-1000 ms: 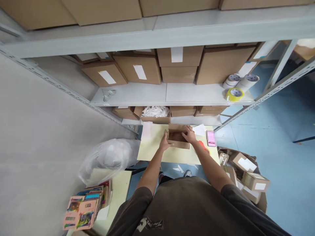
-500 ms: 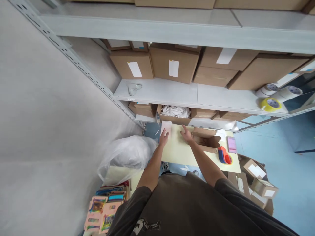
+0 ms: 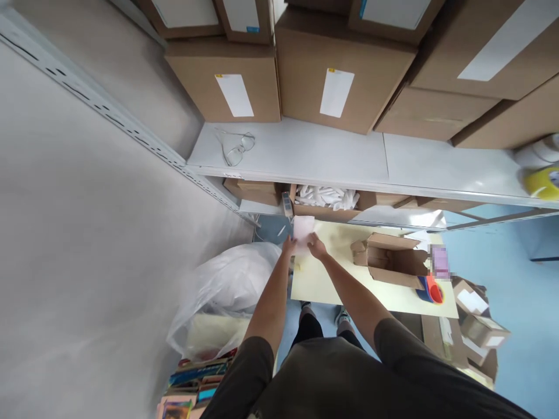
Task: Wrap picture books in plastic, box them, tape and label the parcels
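Observation:
A flat, pale pinkish-white packet [image 3: 304, 228] is at the left end of the cream table [image 3: 327, 276]; whether it is a pouch or wrapped sheets I cannot make out. My left hand [image 3: 289, 245] grips its lower left edge. On the lower right edge my right hand [image 3: 316, 245] has its fingers closed. To the right lies an open cardboard box [image 3: 393, 277] with its flaps up. A red and blue tape dispenser [image 3: 430, 290] rests by that box's near right corner.
Shelving stands ahead with cartons [image 3: 340, 75], eyeglasses [image 3: 239, 149] and tape rolls [image 3: 541, 181]. Below, a box holds white items [image 3: 327, 196]. A plastic bag [image 3: 231, 273] sits left, near stacked colourful packages [image 3: 196, 378]. Small cartons [image 3: 484, 330] are piled at right.
My right hand has moved left from the bare tabletop onto the packet. My left hand has shifted from lying over the packet to its lower left edge. The view has tilted and moved closer.

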`<action>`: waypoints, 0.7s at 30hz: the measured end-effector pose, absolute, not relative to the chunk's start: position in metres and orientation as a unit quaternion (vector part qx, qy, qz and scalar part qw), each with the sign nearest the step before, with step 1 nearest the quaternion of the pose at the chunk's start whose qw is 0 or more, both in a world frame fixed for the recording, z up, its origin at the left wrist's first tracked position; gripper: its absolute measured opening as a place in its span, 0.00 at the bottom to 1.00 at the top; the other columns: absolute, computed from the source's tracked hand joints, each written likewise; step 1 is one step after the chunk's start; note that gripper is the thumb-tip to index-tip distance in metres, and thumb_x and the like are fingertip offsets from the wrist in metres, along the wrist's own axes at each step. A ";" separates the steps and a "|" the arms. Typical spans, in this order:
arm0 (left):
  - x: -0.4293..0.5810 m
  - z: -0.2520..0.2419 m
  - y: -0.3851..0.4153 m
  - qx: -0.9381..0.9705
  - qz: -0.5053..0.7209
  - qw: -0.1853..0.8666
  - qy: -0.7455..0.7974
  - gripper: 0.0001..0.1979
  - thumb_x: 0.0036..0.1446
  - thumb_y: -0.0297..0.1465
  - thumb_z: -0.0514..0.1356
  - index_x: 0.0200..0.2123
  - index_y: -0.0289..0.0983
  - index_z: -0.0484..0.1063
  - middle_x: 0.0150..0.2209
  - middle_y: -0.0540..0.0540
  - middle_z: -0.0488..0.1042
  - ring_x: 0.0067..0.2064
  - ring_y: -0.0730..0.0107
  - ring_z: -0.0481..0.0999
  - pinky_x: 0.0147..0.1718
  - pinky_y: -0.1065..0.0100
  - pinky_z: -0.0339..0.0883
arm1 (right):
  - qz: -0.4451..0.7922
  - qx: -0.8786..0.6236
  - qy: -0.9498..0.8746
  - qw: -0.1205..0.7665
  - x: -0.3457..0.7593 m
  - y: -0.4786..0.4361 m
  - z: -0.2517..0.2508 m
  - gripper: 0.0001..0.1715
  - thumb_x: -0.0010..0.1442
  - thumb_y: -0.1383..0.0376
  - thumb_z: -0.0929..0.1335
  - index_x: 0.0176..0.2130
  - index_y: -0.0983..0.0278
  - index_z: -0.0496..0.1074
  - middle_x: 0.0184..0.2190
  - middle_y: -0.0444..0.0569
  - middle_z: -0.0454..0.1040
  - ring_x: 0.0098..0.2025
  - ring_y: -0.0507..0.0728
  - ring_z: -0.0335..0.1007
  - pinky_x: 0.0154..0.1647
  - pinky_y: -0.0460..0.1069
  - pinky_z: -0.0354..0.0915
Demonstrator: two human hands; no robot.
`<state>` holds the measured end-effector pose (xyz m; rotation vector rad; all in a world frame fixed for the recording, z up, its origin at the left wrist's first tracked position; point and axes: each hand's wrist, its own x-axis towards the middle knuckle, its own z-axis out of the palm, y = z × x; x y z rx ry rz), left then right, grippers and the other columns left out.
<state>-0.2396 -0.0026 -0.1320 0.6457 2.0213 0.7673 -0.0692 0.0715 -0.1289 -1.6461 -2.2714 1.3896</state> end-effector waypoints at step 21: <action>-0.162 0.012 -0.001 0.284 0.496 0.478 0.667 0.31 0.50 0.41 0.73 0.56 0.37 0.74 0.48 0.37 0.84 0.47 0.53 0.85 0.48 0.57 0.78 | 0.514 -0.566 -0.589 0.261 0.036 0.100 0.020 0.48 0.49 0.64 0.70 0.69 0.68 0.70 0.44 0.52 0.84 0.46 0.64 0.79 0.52 0.57 0.76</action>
